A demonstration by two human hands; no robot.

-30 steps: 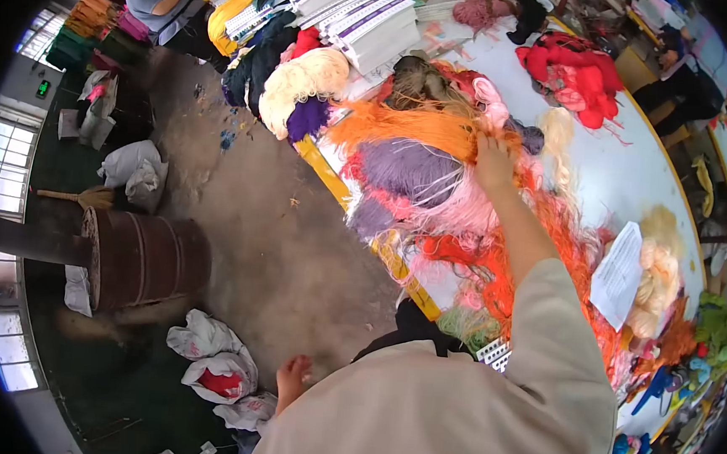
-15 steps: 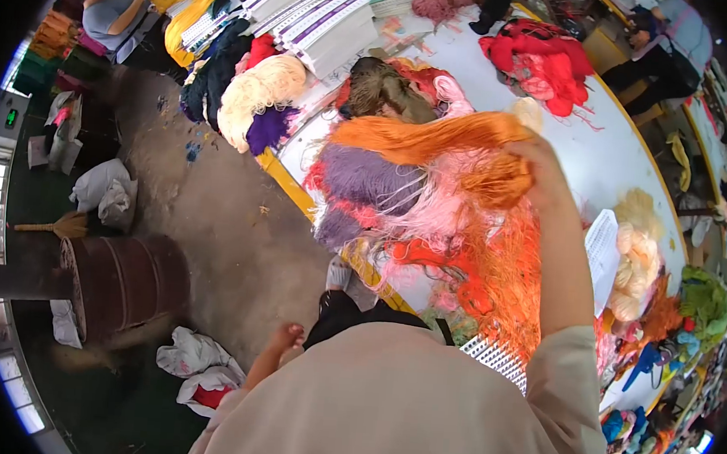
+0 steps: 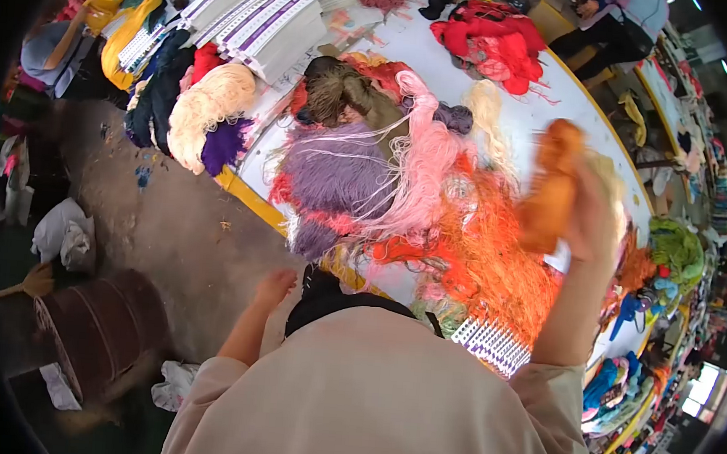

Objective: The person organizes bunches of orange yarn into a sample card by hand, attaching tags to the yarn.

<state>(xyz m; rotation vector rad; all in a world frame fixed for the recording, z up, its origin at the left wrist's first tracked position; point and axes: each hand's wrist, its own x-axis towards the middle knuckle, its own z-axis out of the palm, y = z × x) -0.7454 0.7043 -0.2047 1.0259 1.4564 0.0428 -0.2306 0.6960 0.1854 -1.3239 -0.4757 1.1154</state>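
Holding orange yarn (image 3: 552,185), sacks (image 3: 58,227) near barrel (image 3: 103,335).

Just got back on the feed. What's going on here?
The person's right hand holds a bundle of darker orange yarn raised beside the heaped yarn on the white table; motion blurs its grip. The left hand hangs beside the body and appears empty. Purple yarn, pink yarn and bright orange strands lie on the table.
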